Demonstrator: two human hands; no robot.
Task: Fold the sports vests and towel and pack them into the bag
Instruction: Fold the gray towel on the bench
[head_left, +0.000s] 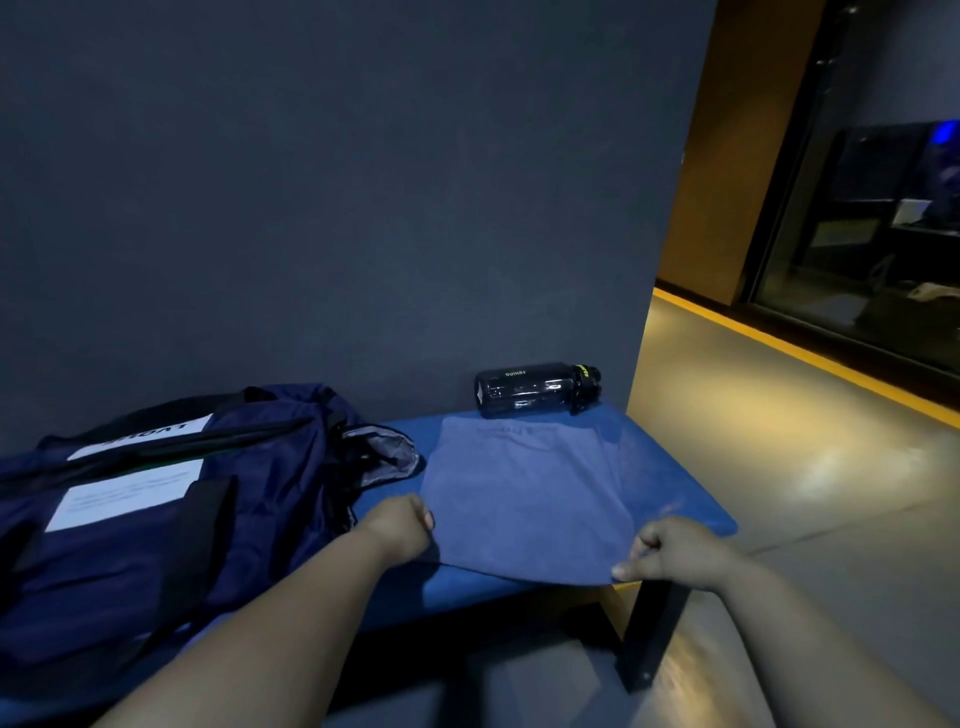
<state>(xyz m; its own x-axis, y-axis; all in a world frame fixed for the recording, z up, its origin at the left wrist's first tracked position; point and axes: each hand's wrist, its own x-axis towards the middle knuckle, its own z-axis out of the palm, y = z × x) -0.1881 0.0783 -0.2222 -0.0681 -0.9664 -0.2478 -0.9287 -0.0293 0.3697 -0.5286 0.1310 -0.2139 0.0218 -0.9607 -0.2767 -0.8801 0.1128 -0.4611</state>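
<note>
A blue-grey towel (524, 493) lies spread flat on the right part of a blue padded bench (670, 467). My left hand (402, 525) grips the towel's near left corner, fingers curled over the edge. My right hand (670, 553) pinches the near right corner, which hangs slightly past the bench's front edge. A navy sports bag (156, 509) with white labels and black straps sits on the bench to the left, its opening (379, 452) facing the towel. No sports vests are visible.
A dark water bottle (535, 389) lies on its side at the back of the bench against the dark wall. The bench ends at the right on a black leg (649, 634). Beyond it is grey floor with a yellow strip and a glass partition.
</note>
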